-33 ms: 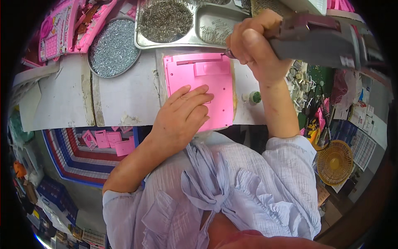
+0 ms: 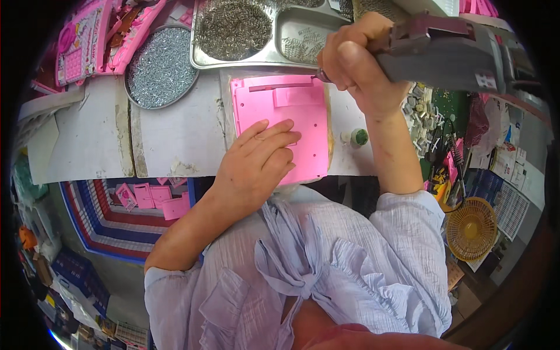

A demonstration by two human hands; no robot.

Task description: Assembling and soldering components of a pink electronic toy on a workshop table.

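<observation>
A flat pink plastic panel (image 2: 303, 125) with small holes and a slot along its far edge lies on the bench in front of me. My left hand (image 2: 254, 163) rests on its left half, fingers stretched over the surface and holding nothing. In my right hand (image 2: 361, 64) is a dark grey power screwdriver (image 2: 437, 55), gripped with fingers wrapped round its front end. The tool's body extends to the right. Its tip points at the panel's far right corner; whether it sits on a screw is too small to tell.
A round dish of silvery screws (image 2: 160, 70) and a metal tray (image 2: 233, 63) of small metal parts stand at the back. Pink toy housings (image 2: 76, 52) are far left. A striped basket (image 2: 105, 227) holds pink pieces below the bench. A green-topped small container (image 2: 360, 137) stands right.
The rear of the screwdriver has shifted very slightly in my right hand's grip. My left hand and the pink panel look unmoved.
</observation>
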